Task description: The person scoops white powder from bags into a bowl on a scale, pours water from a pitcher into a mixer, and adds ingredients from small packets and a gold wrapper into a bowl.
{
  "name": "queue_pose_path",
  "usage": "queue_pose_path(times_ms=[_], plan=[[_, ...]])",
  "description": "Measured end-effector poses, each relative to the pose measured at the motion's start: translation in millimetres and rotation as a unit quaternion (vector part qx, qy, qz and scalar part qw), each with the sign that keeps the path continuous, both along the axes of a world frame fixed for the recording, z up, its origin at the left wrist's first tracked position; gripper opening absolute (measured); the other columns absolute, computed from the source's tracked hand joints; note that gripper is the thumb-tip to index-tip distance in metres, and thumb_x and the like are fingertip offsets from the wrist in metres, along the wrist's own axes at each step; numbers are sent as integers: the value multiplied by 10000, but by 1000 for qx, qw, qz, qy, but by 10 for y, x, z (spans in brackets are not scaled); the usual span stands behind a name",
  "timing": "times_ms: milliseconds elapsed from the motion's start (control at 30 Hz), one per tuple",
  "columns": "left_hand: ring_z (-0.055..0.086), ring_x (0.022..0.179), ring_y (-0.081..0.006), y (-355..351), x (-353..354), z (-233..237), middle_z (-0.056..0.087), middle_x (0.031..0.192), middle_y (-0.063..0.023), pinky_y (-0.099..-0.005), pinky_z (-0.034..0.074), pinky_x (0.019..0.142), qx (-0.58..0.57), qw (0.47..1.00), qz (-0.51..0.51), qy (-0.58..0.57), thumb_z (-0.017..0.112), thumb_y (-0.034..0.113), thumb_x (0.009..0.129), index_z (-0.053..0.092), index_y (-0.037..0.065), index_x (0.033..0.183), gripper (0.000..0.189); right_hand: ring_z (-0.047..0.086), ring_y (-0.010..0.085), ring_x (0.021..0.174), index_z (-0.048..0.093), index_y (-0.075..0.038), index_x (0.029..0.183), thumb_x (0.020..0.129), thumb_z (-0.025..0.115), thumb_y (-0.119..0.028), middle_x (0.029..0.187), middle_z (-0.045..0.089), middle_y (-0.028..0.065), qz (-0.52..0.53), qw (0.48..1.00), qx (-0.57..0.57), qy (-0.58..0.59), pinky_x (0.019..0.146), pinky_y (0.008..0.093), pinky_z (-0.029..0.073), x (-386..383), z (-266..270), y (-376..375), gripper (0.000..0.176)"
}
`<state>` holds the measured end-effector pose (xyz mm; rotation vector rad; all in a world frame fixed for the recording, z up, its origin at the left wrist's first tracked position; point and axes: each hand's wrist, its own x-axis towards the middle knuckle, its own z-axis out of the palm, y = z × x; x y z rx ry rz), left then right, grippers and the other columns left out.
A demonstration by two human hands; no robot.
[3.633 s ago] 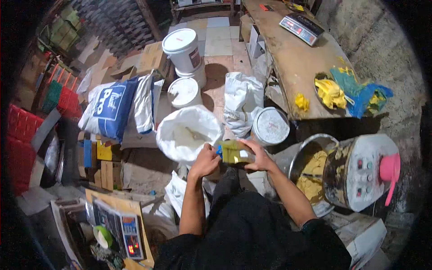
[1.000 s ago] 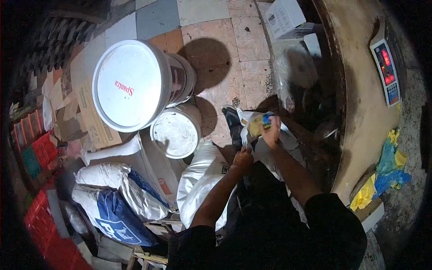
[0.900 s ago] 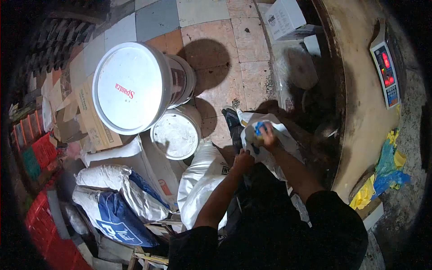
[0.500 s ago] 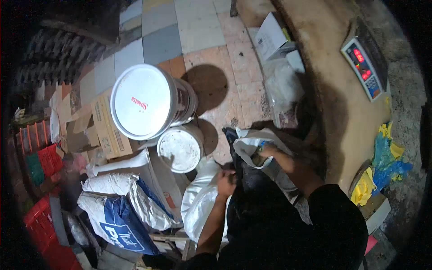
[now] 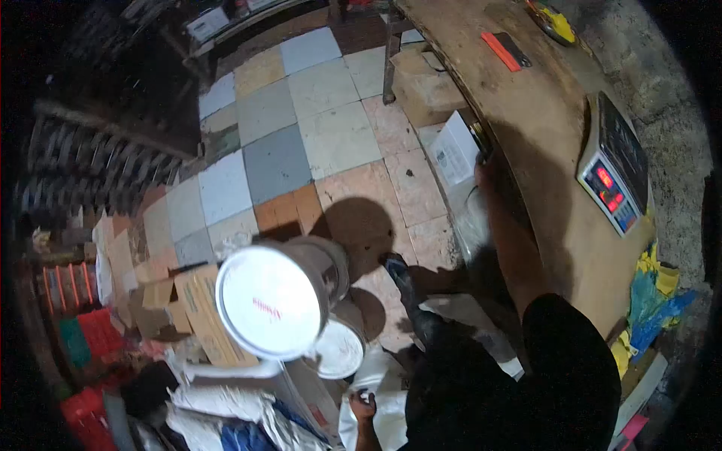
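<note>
Tiled floor (image 5: 301, 128) in patchy colours takes up the top of my view, with a long wooden desk (image 5: 541, 113) curving down the right side and a scale (image 5: 613, 177) sitting on it, red digits lit. My right hand (image 5: 483, 164) is stretched way out along the desk's edge, just beside a white box (image 5: 455, 154) that stands on the floor against the desk. It's dark and smeared there, so I honestly can't tell how far open the hand is or whether it has hold of anything. My left hand (image 5: 362, 404) is down low at the bottom of the frame, resting on a white sack (image 5: 385, 428). The fingers look curled, but I can't make out if there's anything in them. Left of that is a big lidded bucket (image 5: 274, 301), with a small bucket (image 5: 338, 349) tucked right against it. Cartons (image 5: 199, 308) sit further left, crates (image 5: 86, 334) beyond them.
</note>
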<state>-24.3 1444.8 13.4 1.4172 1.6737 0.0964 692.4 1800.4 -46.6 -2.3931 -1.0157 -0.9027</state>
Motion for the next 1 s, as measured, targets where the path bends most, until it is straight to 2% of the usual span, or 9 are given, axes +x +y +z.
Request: queue_pose_path(times_ms=[33,100,167,267,333,400,500,533,1000], plan=[[578,903,-339,2,-14,-124,621,907,-156,-443,476,815,-37,999,-9,29,737,182,749,643,66,968,265,538,398,1127,525,8,1263,896,575,-244,1194,582,267,6,988,-89,-129,981,454,421,87,136,28,448],[584,924,-339,157,83,-167,645,901,-152,-453,473,843,-102,990,-38,89,772,215,730,661,91,971,292,491,428,1210,497,10,1296,931,524,-263,1250,548,284,8,959,-265,-97,1038,467,380,114,138,40,457],[596,911,-334,276,130,-281,663,905,-143,-451,477,855,-103,986,-73,105,800,228,707,688,124,993,324,493,441,1202,498,11,1303,960,477,-289,1270,532,296,-9,897,-387,213,1052,483,364,77,73,251,456],[603,897,-323,692,366,-114,668,900,-139,-442,491,813,-149,985,-34,86,783,202,724,701,124,953,255,555,447,1084,549,0,1251,1006,394,-323,1161,589,277,39,942,-117,312,960,499,443,322,-803,262,434],[613,819,-328,905,408,-85,672,868,-127,-431,503,739,-68,992,-94,57,757,174,733,698,112,933,217,558,443,1078,551,-1,1248,1005,400,-318,1157,592,273,45,944,-21,327,954,496,445,382,-1000,309,427],[622,794,-311,1127,312,-107,678,855,-118,-429,508,726,53,955,-290,20,737,171,744,695,97,928,203,560,439,1073,554,-3,1244,1003,407,-314,1152,594,269,-3,939,-9,343,948,494,447,466,-1044,355,420],[644,759,-280,1277,358,-110,682,832,-119,-411,516,700,-112,989,-55,77,712,174,775,690,83,929,181,564,433,1064,557,-4,1239,1001,417,-306,1144,597,264,-68,934,-14,351,939,489,450,617,-1153,424,410],[645,756,-279,1330,389,-142,682,831,-119,-410,517,698,-132,986,-24,95,712,175,776,689,82,930,182,565,431,1061,558,-5,1237,1000,420,-304,1142,599,262,-83,933,-12,350,936,488,452,678,-1214,468,406],[654,720,-269,1844,670,-353,684,820,-121,-393,519,679,-176,968,-27,177,708,198,791,684,76,940,194,583,402,1022,573,-13,1213,989,465,-270,1108,615,234,-188,928,30,321,894,468,467,1292,-1961,846,358]])
